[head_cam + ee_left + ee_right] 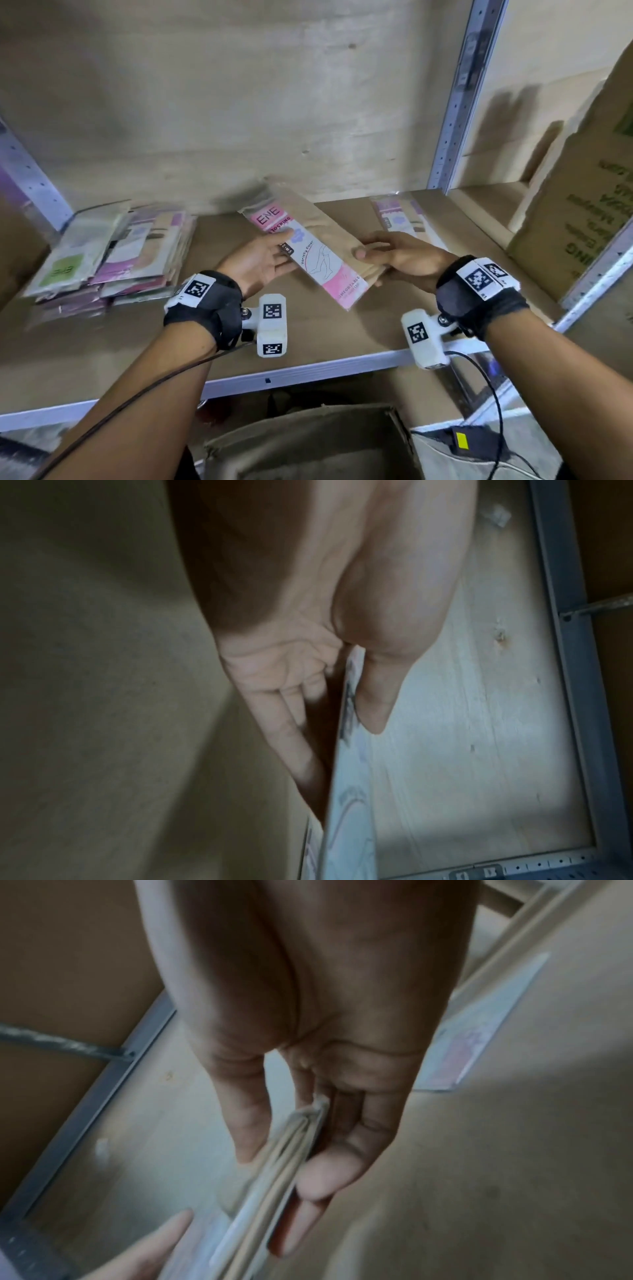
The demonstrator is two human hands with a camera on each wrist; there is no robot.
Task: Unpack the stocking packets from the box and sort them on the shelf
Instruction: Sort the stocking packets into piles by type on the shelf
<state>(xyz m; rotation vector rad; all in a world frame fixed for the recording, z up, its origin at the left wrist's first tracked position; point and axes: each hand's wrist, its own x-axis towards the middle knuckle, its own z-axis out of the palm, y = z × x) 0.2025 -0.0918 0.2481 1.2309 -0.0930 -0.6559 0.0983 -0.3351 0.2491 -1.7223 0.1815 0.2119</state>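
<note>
Packets in hand: a thin bundle of stocking packets (310, 250), pink-and-white label up, which we hold in the air above the shelf board (359, 325), clear of its surface.

Left hand (262, 262): thumb on the label face near the far end, fingers beneath; the left wrist view shows the thumb (373, 696) pinching the packet edge (349, 750) against the fingers under it.

Right hand (399, 257): clamped on the near right edge, thumb on top, fingers curled below; the right wrist view shows several layers (274, 1164) stacked in that pinch, so we judge more than one packet is held.

Long axis: runs diagonally, far-left to near-right, from the printed header at the back down to the pink foot nearest us.

Sorted stock, left: a pile of packets (113, 250) in green, purple and pink, well apart from the bundle, on the left hand's side.

Sorted stock, right: a few pink-labelled packets (402, 219) lying flat just behind the right hand, its label seemingly matching ours.

Judgement: we take the right pile for the destination, and the right hand is nearer to it. The bundle's axis already lies roughly parallel to that pile, so little turning looks needed.

Source: open cardboard box (308, 442) below the shelf edge; contents not visible.
</note>
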